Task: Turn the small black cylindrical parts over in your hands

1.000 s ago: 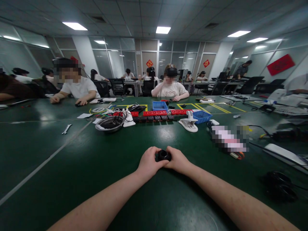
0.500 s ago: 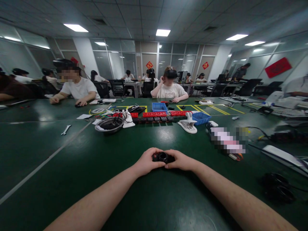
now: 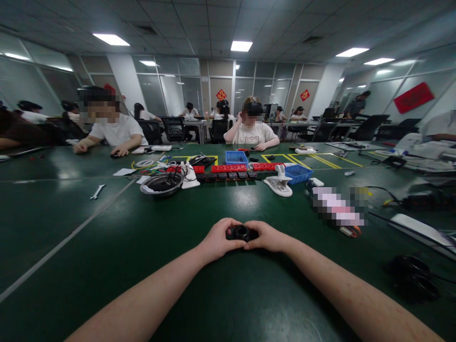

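A small black part with a round, ring-like opening (image 3: 242, 232) faces up between my two hands, low over the green table (image 3: 171, 285). My left hand (image 3: 223, 240) curls around its left side, thumb along the near edge. On the other side, my right hand (image 3: 266, 236) grips it with fingers behind and thumb in front. The two thumb tips nearly meet at the near side of the part. Much of the part is hidden by my fingers, and I cannot tell its exact kind.
Beyond my hands lie a metal bowl (image 3: 162, 184) with dark items, a row of red and black blocks (image 3: 230, 175), a white clamp (image 3: 280, 184) and blue baskets (image 3: 298, 175). A wrench (image 3: 97, 192) lies left; black round items (image 3: 413, 278) sit right. Co-workers sit across the table.
Both hands stay almost in place around the black part. Its round opening looks slightly larger and is turned a little; otherwise little differs.
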Demonstrator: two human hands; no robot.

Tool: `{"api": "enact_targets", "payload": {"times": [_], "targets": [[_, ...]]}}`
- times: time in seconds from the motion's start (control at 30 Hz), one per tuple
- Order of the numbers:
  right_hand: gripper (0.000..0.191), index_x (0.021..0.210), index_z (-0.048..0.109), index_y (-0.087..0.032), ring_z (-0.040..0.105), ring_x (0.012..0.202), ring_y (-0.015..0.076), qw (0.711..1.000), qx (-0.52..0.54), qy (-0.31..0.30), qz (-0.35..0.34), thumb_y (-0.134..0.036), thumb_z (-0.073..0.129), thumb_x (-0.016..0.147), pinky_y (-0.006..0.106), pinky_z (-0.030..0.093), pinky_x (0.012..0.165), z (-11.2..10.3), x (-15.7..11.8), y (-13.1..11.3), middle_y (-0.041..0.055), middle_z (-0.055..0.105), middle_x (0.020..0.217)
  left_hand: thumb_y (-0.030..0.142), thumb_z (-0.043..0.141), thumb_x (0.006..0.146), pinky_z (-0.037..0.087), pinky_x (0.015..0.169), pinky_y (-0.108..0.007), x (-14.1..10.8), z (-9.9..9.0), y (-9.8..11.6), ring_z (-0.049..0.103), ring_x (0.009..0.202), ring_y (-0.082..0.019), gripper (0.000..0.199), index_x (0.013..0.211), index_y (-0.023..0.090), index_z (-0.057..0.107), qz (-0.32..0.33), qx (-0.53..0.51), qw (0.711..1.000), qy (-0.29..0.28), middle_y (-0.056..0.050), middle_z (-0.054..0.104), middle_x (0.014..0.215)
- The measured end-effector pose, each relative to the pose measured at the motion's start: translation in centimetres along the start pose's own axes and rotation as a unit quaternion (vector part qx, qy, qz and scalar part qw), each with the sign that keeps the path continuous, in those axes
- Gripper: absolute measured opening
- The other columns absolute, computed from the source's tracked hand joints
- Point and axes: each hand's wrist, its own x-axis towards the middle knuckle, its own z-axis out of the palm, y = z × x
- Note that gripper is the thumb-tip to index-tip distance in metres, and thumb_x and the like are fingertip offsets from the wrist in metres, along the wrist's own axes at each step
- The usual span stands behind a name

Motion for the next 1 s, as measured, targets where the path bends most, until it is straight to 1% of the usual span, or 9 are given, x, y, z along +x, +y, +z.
{"api": "enact_targets", "payload": {"times": [0.1,0.2,0.33,0.43,0.53,0.6,0.67,0.77,1.0], "targets": [[0.033,0.07,0.048,-0.015,0.041,0.059,0.0097,0.997,-0.053,0.048,0.024,-0.032,0.069,0.052,0.019,0.031,0.051,0.6,0.1,0.1,-0.0048,0.044,0.063,0.034,0.069,0.055,0.037,0.055,-0.023,-0.2,0.4,0.4,0.047,0.065,-0.014,0.04,0.088,0.018,0.055,-0.023,0.014,0.999,0.025,0.0,0.05,0.079],[0.035,0.066,0.042,-0.017,0.039,0.056,0.0094,0.983,-0.135,0.115,0.055,-0.036,0.068,0.051,0.019,0.027,0.048,1.7,0.2,-0.2,-0.0048,0.043,0.061,0.031,0.068,0.056,0.039,0.06,-0.025,-0.6,1.0,1.0,0.049,0.072,-0.016,0.035,0.086,0.018,0.054,-0.045,0.036,0.996,0.074,-0.001,0.052,0.082],[0.027,0.068,0.043,-0.017,0.042,0.057,0.0123,0.932,-0.277,0.206,0.112,-0.035,0.06,0.059,0.023,0.026,0.051,3.4,0.3,-1.1,-0.0006,0.048,0.063,0.029,0.066,0.058,0.041,0.066,-0.029,-0.7,1.6,1.4,0.05,0.079,-0.019,0.03,0.083,0.018,0.053,-0.068,0.066,0.987,0.127,-0.002,0.052,0.082],[0.027,0.07,0.047,-0.016,0.046,0.064,0.0167,0.909,-0.332,0.222,0.115,-0.039,0.058,0.061,0.027,0.03,0.058,3.8,0.3,-1.4,0.003,0.052,0.067,0.028,0.066,0.059,0.041,0.067,-0.029,-0.6,1.5,1.2,0.05,0.078,-0.019,0.03,0.084,0.018,0.053,-0.064,0.054,0.988,0.127,-0.002,0.052,0.082],[0.041,0.086,0.05,-0.015,0.049,0.076,0.0201,0.942,-0.268,0.196,0.056,-0.042,0.063,0.057,0.029,0.033,0.066,3.1,0.3,-1.0,0.0048,0.056,0.081,0.026,0.066,0.058,0.042,0.066,-0.027,-0.3,1.0,0.7,0.05,0.076,-0.017,0.031,0.086,0.018,0.054,-0.032,0.019,0.995,0.09,-0.002,0.052,0.083],[0.051,0.099,0.049,-0.017,0.049,0.082,0.02,0.973,-0.185,0.139,-0.005,-0.038,0.066,0.055,0.03,0.035,0.07,2.2,0.2,-0.6,0.0044,0.056,0.092,0.026,0.067,0.058,0.041,0.065,-0.026,-0.2,0.6,0.3,0.05,0.075,-0.016,0.033,0.088,0.018,0.054,-0.012,-0.001,0.998,0.055,-0.001,0.052,0.084],[0.05,0.102,0.05,-0.018,0.05,0.084,0.0188,0.99,-0.113,0.07,-0.046,-0.032,0.066,0.057,0.029,0.036,0.072,1.3,0.1,-0.3,0.0031,0.056,0.094,0.027,0.066,0.059,0.041,0.064,-0.026,0.0,0.2,0.0,0.05,0.075,-0.016,0.035,0.091,0.018,0.055,-0.001,-0.012,1.0,0.027,-0.001,0.052,0.084],[0.039,0.098,0.054,-0.016,0.051,0.081,0.0169,0.998,-0.042,-0.001,-0.048,-0.024,0.064,0.061,0.027,0.038,0.071,0.2,0.0,-0.1,0.0018,0.057,0.09,0.029,0.065,0.061,0.041,0.063,-0.025,0.1,-0.2,-0.3,0.05,0.075,-0.016,0.037,0.095,0.019,0.054,0.007,-0.017,1.0,-0.002,-0.001,0.052,0.085],[0.027,0.09,0.055,-0.014,0.049,0.076,0.0141,0.998,-0.02,-0.036,-0.041,-0.02,0.061,0.065,0.025,0.038,0.068,-0.5,-0.1,-0.2,0.0,0.054,0.082,0.032,0.065,0.062,0.039,0.058,-0.022,0.2,-0.9,-0.1,0.049,0.07,-0.013,0.041,0.099,0.02,0.055,0.02,-0.026,0.999,-0.042,-0.001,0.053,0.085]]}}
